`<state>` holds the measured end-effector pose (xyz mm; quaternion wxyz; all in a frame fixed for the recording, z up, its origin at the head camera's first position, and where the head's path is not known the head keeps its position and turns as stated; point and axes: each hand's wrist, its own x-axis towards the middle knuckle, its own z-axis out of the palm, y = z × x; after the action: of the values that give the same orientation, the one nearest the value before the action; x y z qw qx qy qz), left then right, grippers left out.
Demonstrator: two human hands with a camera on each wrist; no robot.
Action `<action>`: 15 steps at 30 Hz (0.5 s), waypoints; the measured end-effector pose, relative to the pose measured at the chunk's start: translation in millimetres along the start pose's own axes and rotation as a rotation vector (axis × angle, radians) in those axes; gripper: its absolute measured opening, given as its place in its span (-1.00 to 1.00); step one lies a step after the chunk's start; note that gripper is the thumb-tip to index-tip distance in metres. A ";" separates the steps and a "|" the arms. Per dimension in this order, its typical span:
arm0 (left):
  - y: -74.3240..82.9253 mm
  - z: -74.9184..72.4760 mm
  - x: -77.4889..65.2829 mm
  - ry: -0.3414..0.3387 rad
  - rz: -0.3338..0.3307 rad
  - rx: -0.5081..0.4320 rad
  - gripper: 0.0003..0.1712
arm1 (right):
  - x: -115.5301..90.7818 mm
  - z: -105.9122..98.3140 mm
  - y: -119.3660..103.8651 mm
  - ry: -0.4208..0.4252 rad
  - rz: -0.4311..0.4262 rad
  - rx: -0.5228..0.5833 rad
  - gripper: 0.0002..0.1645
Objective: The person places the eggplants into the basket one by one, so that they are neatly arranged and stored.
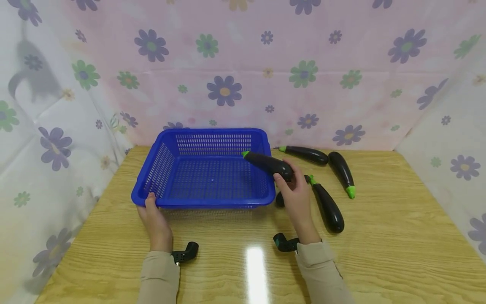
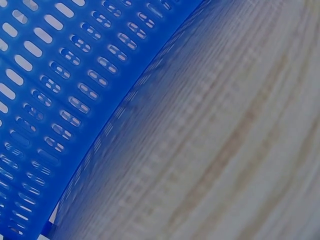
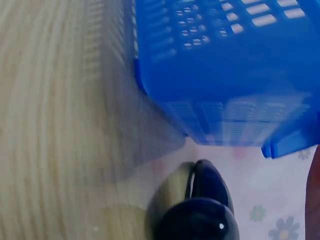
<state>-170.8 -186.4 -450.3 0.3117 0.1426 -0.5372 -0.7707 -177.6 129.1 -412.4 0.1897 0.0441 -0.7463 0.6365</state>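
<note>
A blue plastic basket (image 1: 212, 179) with slotted walls stands on the table in the head view, with nothing inside. My left hand (image 1: 155, 221) grips its near left corner, thumb over the rim. In my right hand (image 1: 295, 196) is an eggplant (image 1: 265, 164), pinched at its fat end. Its green stem end points left over the inside of the basket, just above the right rim. Beneath this hand lies another eggplant (image 1: 280, 199), mostly hidden. The left wrist view shows the basket wall (image 2: 75, 95); the right wrist view shows its outer corner (image 3: 215, 80) and dark eggplants (image 3: 200, 222) below.
To the right of the basket more eggplants lie on the wooden table (image 1: 391, 236): one at the back (image 1: 305, 155), one farther right (image 1: 341, 169) and one nearer me (image 1: 329, 209). A flowered cloth (image 1: 250, 55) hangs behind and along both sides.
</note>
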 end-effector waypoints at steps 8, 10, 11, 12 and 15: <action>0.1 -1.0 -1.0 -0.010 -0.008 0.019 -0.54 | -3.2 10.7 0.2 -0.066 -0.078 -0.157 -0.41; -0.1 -1.1 -1.4 -0.014 -0.017 0.028 -0.53 | -4.1 12.9 0.8 -0.072 -0.109 -0.191 -0.40; -0.2 -1.1 -1.6 -0.016 -0.020 0.030 -0.52 | -4.8 14.2 1.1 -0.075 -0.131 -0.211 -0.40; -0.5 -1.2 -1.8 -0.016 -0.023 0.035 -0.52 | -5.7 15.5 1.8 -0.077 -0.151 -0.237 -0.41; -0.4 -1.2 -1.6 -0.012 -0.023 0.032 -0.51 | -8.0 20.2 4.2 -0.081 -0.203 -0.294 -0.42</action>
<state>-169.1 -186.2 -451.3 0.2975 0.1492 -0.5496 -0.7663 -176.0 108.9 -421.4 0.2269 0.1166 -0.8301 0.4958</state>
